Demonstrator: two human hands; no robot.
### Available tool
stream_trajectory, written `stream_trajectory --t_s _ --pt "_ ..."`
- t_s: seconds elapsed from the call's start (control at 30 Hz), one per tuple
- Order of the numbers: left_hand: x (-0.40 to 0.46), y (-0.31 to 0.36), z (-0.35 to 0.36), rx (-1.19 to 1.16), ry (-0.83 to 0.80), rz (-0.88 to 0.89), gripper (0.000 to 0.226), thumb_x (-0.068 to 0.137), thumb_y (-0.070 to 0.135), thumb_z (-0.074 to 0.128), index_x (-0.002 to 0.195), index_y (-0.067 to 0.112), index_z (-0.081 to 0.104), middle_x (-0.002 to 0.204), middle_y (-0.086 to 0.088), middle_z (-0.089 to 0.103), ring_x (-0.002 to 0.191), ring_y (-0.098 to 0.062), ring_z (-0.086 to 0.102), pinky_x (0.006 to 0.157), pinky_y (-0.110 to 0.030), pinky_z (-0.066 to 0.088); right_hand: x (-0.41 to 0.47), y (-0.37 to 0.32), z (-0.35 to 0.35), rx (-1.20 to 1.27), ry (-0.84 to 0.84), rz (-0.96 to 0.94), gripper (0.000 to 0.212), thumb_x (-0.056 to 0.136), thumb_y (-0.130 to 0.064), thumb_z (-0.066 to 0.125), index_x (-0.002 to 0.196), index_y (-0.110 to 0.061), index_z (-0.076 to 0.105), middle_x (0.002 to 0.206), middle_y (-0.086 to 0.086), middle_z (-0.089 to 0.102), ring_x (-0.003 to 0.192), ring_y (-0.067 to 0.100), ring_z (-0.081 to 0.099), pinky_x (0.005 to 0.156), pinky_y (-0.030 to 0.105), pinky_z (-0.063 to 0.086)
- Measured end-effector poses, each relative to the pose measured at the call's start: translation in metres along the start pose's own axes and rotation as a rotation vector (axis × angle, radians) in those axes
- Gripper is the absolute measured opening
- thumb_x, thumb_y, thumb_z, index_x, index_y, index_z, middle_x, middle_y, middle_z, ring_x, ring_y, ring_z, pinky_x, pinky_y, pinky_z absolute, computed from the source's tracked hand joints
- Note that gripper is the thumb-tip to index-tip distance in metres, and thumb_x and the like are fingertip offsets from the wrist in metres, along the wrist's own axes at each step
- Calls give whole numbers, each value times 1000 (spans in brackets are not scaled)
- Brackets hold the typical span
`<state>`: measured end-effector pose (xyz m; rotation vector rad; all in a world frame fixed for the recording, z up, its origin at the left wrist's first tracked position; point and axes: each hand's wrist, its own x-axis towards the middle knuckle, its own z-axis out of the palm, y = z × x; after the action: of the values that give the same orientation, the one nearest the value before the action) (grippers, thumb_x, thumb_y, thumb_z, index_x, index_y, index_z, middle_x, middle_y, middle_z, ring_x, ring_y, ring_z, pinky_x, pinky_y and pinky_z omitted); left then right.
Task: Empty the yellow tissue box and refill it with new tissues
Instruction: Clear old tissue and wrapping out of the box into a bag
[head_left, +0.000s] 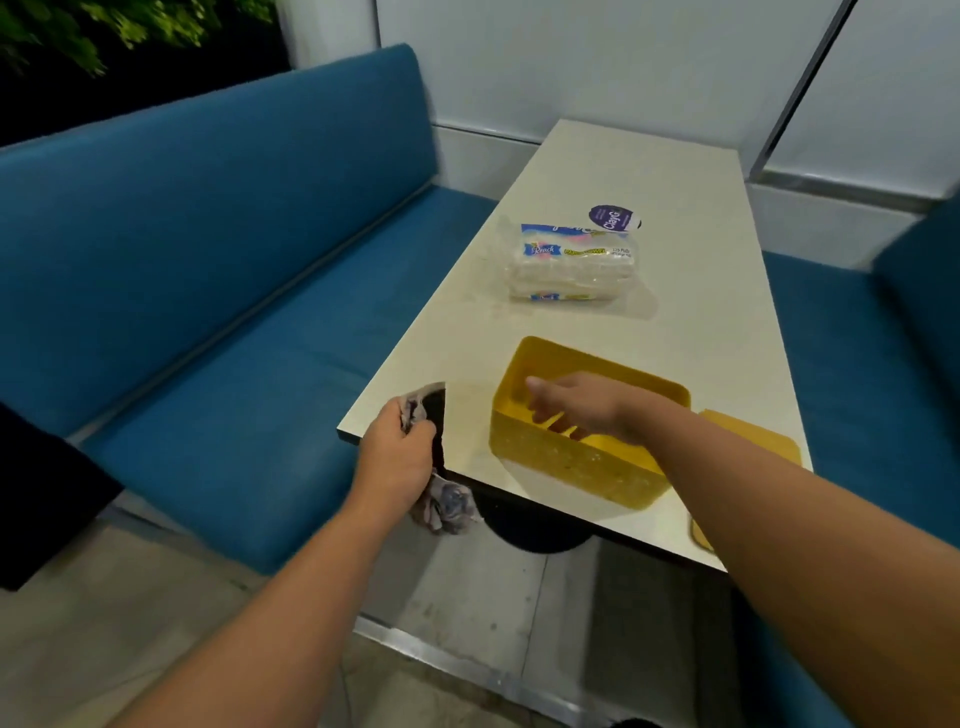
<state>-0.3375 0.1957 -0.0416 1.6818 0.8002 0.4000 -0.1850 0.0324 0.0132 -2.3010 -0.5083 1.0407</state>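
Note:
The yellow tissue box (571, 465) stands open near the table's front edge, and what I can see of its inside looks bare. My right hand (576, 408) hovers over the opening with loose fingers reaching down inside, holding nothing that I can see. Its yellow lid (753, 434) lies flat to the right, partly hidden by my right forearm. My left hand (400, 457) grips a crumpled grey cloth (447, 506) at the table's front left corner, with part of the cloth hanging below the edge. A sealed pack of new tissues (571, 267) lies farther back on the table.
The cream table (649, 171) runs away from me between two blue benches (208, 260). A purple round sticker (613, 217) sits just behind the tissue pack. White wall panels close the far end. The black table base (535, 525) stands on the grey floor below.

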Motion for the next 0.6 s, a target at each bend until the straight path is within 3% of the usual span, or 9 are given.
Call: stream_trajectory --t_s 0.1,0.2,0.3,0.43,0.6 --pt "-9 -17 12 -1 -32 -58 4 94 22 57 95 21 61 92 5 65 89 -15 59 77 -31 46 6 6 7 -107 -114 141 84 82 -78 35 140 -17 48 146 6 44 129 28 43 106 43 35" --pt "-19 -28 28 -18 -45 -76 16 97 32 56 105 20 62 98 4 66 93 -11 61 75 -29 47 11 11 8 -91 -140 219 97 76 -82 37 151 -20 30 159 5 23 144 30 23 116 50 20" --pt "-26 -30 43 -75 7 -112 12 98 28 55 105 22 62 96 7 66 93 -10 61 73 -27 46 13 15 7 -56 -188 198 108 65 -86 40 151 -22 29 158 4 26 143 29 25 117 51 19" --pt "-28 -23 60 -277 71 -202 7 98 27 56 92 27 61 90 2 68 87 -18 67 73 -36 57 18 16 8 -105 -183 164 94 77 -77 38 151 -19 28 159 6 22 144 29 22 114 48 19" --pt "-22 -15 82 -483 85 -155 7 93 33 60 93 28 65 92 -2 72 90 -21 71 79 -45 60 19 20 12 -295 -90 81 91 80 -79 29 148 -18 36 156 8 30 142 29 28 112 48 23"
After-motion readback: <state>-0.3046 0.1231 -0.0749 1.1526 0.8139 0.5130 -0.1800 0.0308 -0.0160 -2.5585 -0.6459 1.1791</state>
